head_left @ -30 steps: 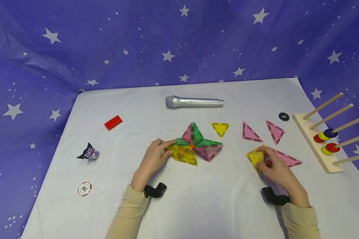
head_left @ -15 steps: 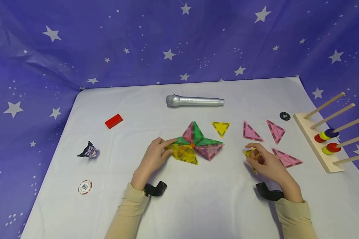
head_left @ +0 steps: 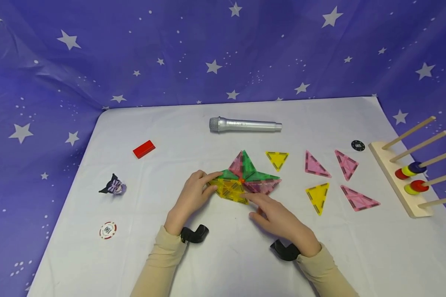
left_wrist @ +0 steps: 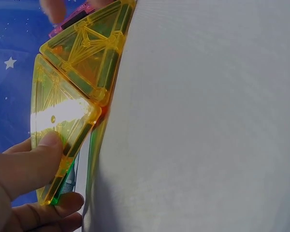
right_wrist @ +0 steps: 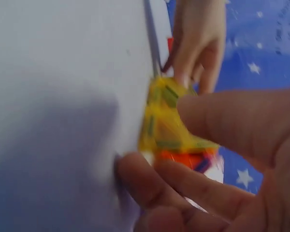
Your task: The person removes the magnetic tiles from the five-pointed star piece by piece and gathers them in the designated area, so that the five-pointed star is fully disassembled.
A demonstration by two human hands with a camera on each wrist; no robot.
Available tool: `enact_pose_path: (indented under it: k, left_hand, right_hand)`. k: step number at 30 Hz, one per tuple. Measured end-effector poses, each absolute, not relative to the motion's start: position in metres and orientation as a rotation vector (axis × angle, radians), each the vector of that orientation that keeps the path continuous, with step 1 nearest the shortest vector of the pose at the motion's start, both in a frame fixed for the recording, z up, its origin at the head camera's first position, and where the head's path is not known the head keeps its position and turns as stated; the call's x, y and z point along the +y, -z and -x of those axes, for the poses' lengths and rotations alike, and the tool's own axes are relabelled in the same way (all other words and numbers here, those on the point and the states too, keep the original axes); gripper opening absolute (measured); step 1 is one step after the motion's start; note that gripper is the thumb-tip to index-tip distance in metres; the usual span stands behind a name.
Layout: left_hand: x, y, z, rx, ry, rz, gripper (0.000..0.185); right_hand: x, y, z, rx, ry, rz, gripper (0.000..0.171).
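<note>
Mid-table, left hand (head_left: 191, 197) pinches the tile star's (head_left: 245, 178) yellow point; right hand (head_left: 278, 220), fingers relaxed, touches it. Best nudge gently, keeping edges aligned.

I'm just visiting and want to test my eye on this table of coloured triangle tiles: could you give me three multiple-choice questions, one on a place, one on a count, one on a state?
1. Where does the microphone lie?
A. beyond the tile star
B. beside the peg rack
C. under a hand

2. How many loose pink triangles lie right of the tile star?
A. one
B. three
C. five

3. What is the left hand doing?
A. lying flat, apart
B. holding a chip
C. pinching the star's yellow tile

Answers: 1 A, it lies farther up the table. 2 B, three pink ones show. 3 C, thumb and fingers clasp its edge.
</note>
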State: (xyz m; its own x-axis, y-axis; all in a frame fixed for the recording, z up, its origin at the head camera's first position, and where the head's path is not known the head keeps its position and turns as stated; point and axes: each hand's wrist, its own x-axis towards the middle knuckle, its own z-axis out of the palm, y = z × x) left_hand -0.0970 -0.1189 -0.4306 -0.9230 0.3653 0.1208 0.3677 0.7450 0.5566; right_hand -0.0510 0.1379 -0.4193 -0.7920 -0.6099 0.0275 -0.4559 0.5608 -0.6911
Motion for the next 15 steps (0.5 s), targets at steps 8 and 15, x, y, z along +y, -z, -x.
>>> enact_pose_path:
  k: [8,15]
  left_hand:
    - [-0.118,0.431,0.097,-2.929,0.926,0.604,0.039]
    - [-0.118,0.43,0.096,-2.924,0.932,0.605,0.039]
  right_hand:
    - [0.115,0.428,0.05,2.655,1.113,0.905,0.049]
    - [0.106,0.433,0.051,2.655,1.248,0.843,0.033]
